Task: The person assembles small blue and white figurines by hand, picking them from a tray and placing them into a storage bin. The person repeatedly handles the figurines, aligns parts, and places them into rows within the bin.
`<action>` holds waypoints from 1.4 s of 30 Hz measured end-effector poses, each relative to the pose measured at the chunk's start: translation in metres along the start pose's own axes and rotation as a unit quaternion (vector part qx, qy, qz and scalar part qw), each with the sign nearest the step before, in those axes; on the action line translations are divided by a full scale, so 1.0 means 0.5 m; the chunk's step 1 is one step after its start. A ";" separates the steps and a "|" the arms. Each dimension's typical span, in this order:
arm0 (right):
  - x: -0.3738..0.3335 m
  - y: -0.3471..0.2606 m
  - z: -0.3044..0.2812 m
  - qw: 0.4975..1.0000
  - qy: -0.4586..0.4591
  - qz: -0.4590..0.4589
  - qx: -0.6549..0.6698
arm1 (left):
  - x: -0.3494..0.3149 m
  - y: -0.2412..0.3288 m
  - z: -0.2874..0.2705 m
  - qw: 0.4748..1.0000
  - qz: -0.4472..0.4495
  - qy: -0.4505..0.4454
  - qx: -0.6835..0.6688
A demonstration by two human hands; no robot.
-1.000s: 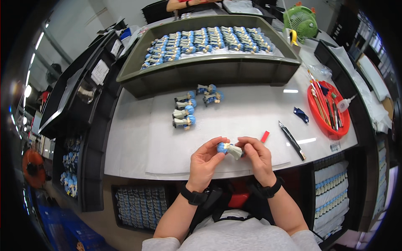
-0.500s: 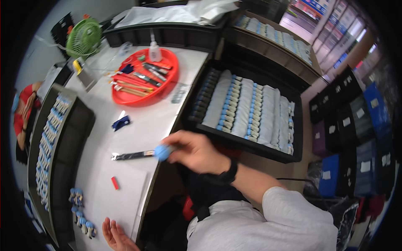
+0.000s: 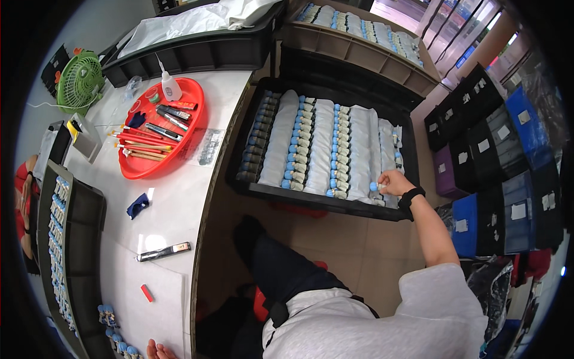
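My right hand [image 3: 393, 181] reaches over the near right part of a black crate [image 3: 281, 192], its fingers closed on a small figurine [image 3: 374, 186] with a round blue top. Rows of similar blue-topped figurines [image 3: 302, 140] lie in this crate between strips of white padding [image 3: 323, 143]. Only the fingertips of my left hand [image 3: 159, 350] show, at the lower edge above the white table [image 3: 122, 230]; they look stretched out and hold nothing. Several blue-topped figurines [image 3: 117, 341] stand near that hand. A slim black-and-silver tool [image 3: 164, 251] lies on the table.
A red tray [image 3: 128, 172] holds brushes, knives and a squeeze bottle [image 3: 171, 88]. A small red piece [image 3: 147, 293] and a dark blue cloth [image 3: 138, 205] lie on the table. Filled crates [image 3: 84, 239] stand left and back right. A green fan [image 3: 80, 82] stands far left; stacked boxes [image 3: 478, 149] rise at right.
My right hand has moved right, from above the table edge to the black crate, carrying the blue-topped figurine. My left hand has dropped mostly out of the picture. The view has shifted.
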State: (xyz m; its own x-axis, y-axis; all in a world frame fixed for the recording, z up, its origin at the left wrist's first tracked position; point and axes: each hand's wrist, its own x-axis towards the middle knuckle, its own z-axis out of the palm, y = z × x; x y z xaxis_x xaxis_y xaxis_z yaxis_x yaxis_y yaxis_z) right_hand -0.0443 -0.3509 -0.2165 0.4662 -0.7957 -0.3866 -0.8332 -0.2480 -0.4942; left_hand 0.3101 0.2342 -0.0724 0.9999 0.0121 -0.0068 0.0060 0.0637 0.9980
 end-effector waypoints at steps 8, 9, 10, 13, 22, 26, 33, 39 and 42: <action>0.022 0.029 0.015 0.995 -0.085 0.041 0.032 | -0.008 0.002 0.009 1.000 0.014 -0.005 -0.005; 0.020 0.037 0.013 0.995 -0.083 0.037 0.032 | -0.009 0.002 0.011 1.000 0.017 -0.012 -0.011; 0.019 0.039 0.013 0.996 -0.082 0.031 0.032 | -0.010 0.003 0.013 1.000 0.017 -0.010 -0.009; 0.024 0.022 0.016 0.998 -0.057 0.020 0.022 | -0.013 0.002 0.019 1.000 0.015 -0.002 -0.014; 0.098 0.214 0.029 0.999 -0.030 -0.021 -0.023 | 0.005 -0.021 0.006 0.999 0.009 0.017 -0.034; 0.217 0.218 0.010 0.947 -0.022 -0.064 -0.313 | -0.012 0.027 -0.003 0.997 0.056 -0.043 -0.006; 0.121 -0.312 0.037 0.962 0.067 -0.228 0.133 | 0.043 0.168 -0.100 0.895 0.233 -0.092 0.370; -0.149 -0.708 0.157 0.860 -0.126 -0.453 0.197 | 0.161 0.103 -0.169 0.687 0.230 -0.081 0.685; -0.245 -0.803 0.228 0.818 -0.200 -0.498 0.206 | 0.170 0.083 -0.188 0.664 0.223 -0.080 0.709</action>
State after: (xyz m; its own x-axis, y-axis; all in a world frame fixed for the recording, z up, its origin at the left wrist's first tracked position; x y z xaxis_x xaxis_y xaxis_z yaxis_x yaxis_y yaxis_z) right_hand 0.2671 -0.0909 -0.0598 0.9815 -0.0477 0.1856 0.1527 -0.3906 -0.9078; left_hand 0.3940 0.3318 -0.0374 0.8941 -0.3988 0.2039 -0.3984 -0.9161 -0.0450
